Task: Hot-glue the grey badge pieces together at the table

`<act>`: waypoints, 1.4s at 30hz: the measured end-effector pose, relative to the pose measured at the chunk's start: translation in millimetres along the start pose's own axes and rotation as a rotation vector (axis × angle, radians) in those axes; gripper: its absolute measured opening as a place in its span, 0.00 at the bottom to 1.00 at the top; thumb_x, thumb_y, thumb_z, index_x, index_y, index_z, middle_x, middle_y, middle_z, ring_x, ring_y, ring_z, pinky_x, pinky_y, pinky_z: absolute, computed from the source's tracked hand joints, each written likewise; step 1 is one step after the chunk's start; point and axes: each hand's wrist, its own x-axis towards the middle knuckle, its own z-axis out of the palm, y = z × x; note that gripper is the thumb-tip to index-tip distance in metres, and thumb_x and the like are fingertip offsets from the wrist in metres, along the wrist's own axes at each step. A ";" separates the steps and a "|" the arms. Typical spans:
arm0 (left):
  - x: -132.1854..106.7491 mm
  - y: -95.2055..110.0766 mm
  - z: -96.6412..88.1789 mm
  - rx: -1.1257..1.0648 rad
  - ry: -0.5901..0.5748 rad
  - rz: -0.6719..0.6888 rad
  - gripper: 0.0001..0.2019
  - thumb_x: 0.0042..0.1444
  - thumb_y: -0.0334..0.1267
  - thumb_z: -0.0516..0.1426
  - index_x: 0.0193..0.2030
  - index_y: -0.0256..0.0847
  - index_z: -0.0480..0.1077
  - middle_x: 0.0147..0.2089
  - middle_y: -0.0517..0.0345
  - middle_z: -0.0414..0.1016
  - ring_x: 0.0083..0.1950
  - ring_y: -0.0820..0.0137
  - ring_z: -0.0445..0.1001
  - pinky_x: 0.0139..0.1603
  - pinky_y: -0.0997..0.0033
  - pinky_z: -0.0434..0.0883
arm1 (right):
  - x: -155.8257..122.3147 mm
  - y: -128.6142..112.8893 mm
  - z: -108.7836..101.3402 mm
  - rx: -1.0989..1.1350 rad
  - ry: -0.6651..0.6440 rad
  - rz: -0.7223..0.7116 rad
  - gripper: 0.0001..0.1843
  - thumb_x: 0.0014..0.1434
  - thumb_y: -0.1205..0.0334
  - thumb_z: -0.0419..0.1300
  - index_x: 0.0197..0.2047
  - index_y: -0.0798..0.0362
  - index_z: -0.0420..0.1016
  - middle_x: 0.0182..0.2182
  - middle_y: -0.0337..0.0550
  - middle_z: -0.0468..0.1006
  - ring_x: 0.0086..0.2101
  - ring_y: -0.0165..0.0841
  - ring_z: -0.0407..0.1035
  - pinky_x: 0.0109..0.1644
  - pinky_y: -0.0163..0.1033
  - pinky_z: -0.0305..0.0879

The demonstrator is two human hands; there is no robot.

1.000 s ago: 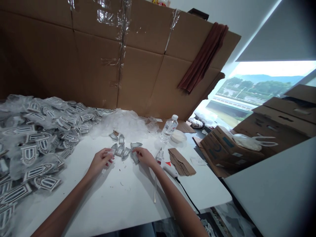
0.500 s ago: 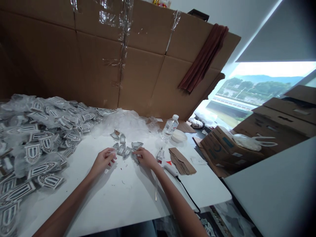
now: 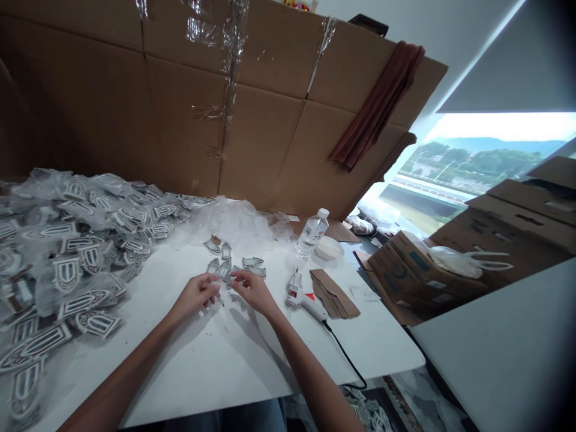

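Several small grey-and-white arched, window-shaped pieces (image 3: 225,251) lie in a loose group on the white table. My left hand (image 3: 197,295) is at the group's near left edge, fingers curled in; what they hold, if anything, is hidden. Close beside it, my right hand (image 3: 254,291) pinches at the edge of a small arched piece (image 3: 234,271), mostly covered by the fingertips. To the right of that hand, two more pieces (image 3: 252,263) lie side by side. A white glue gun (image 3: 310,306) with an orange trigger rests to the right, its black cord running off the table.
A large heap of arched pieces in clear bags (image 3: 90,258) covers the left side. Crumpled clear plastic (image 3: 234,219) lies behind the loose pieces. A water bottle (image 3: 311,235), a round pale lid (image 3: 329,248) and folded brown cardboard (image 3: 332,293) sit right. A cardboard wall (image 3: 180,120) stands behind.
My right hand has moved left, from the right-hand pieces to one nearer my left hand. One right-hand piece now lies turned sideways beside another. The view has shifted slightly.
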 end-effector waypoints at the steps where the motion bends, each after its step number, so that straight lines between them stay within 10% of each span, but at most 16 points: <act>1: 0.4 -1.5 0.2 0.004 -0.011 0.000 0.29 0.47 0.55 0.60 0.46 0.30 0.66 0.28 0.53 0.73 0.24 0.72 0.69 0.21 0.76 0.65 | 1.8 -2.5 5.1 0.027 -0.014 -0.006 0.15 0.56 0.58 0.60 0.44 0.57 0.78 0.32 0.42 0.77 0.29 0.29 0.66 0.35 0.33 0.62; 18: 1.5 5.3 -1.2 -0.100 0.053 -0.075 0.32 0.41 0.62 0.61 0.39 0.32 0.67 0.28 0.51 0.74 0.22 0.74 0.68 0.21 0.76 0.62 | 28.8 9.6 17.9 0.132 -0.005 0.126 0.06 0.52 0.65 0.57 0.32 0.58 0.72 0.26 0.39 0.74 0.21 0.25 0.64 0.26 0.30 0.61; 27: 3.1 4.1 -4.5 -0.114 0.140 -0.064 0.30 0.40 0.62 0.61 0.36 0.34 0.67 0.26 0.54 0.73 0.22 0.74 0.68 0.21 0.76 0.62 | 38.7 18.4 0.3 -0.258 0.287 0.106 0.06 0.54 0.68 0.56 0.33 0.54 0.75 0.33 0.43 0.78 0.33 0.32 0.69 0.40 0.35 0.59; 42: 2.2 7.3 -3.2 -0.120 0.140 -0.054 0.29 0.39 0.61 0.61 0.35 0.34 0.67 0.25 0.53 0.72 0.20 0.74 0.67 0.19 0.77 0.61 | 25.1 12.7 17.6 -0.461 0.150 0.022 0.08 0.49 0.71 0.58 0.31 0.54 0.78 0.35 0.47 0.78 0.37 0.38 0.70 0.39 0.37 0.58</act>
